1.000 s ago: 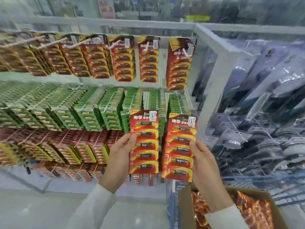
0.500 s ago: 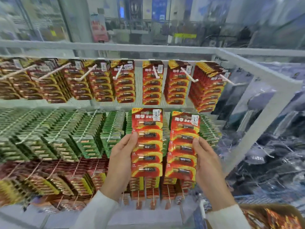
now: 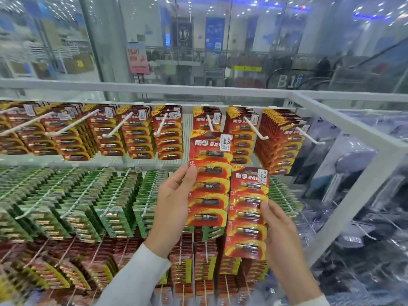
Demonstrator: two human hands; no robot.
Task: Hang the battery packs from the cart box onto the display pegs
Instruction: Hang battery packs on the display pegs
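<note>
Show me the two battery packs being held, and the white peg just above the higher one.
Left-hand battery pack (image 3: pixel 210 164): head view, upper middle of its red card.
Right-hand battery pack (image 3: pixel 247 217): head view, middle of its card.
White peg (image 3: pixel 209 123): head view, on its shaft.

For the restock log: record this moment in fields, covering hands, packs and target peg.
left hand: grips red battery pack by its left edge
pack position: top edge at tip of white peg, top row
right hand: holds second red pack, lower, to the right
row below: green packs
status: neither held pack visibly hung
</note>
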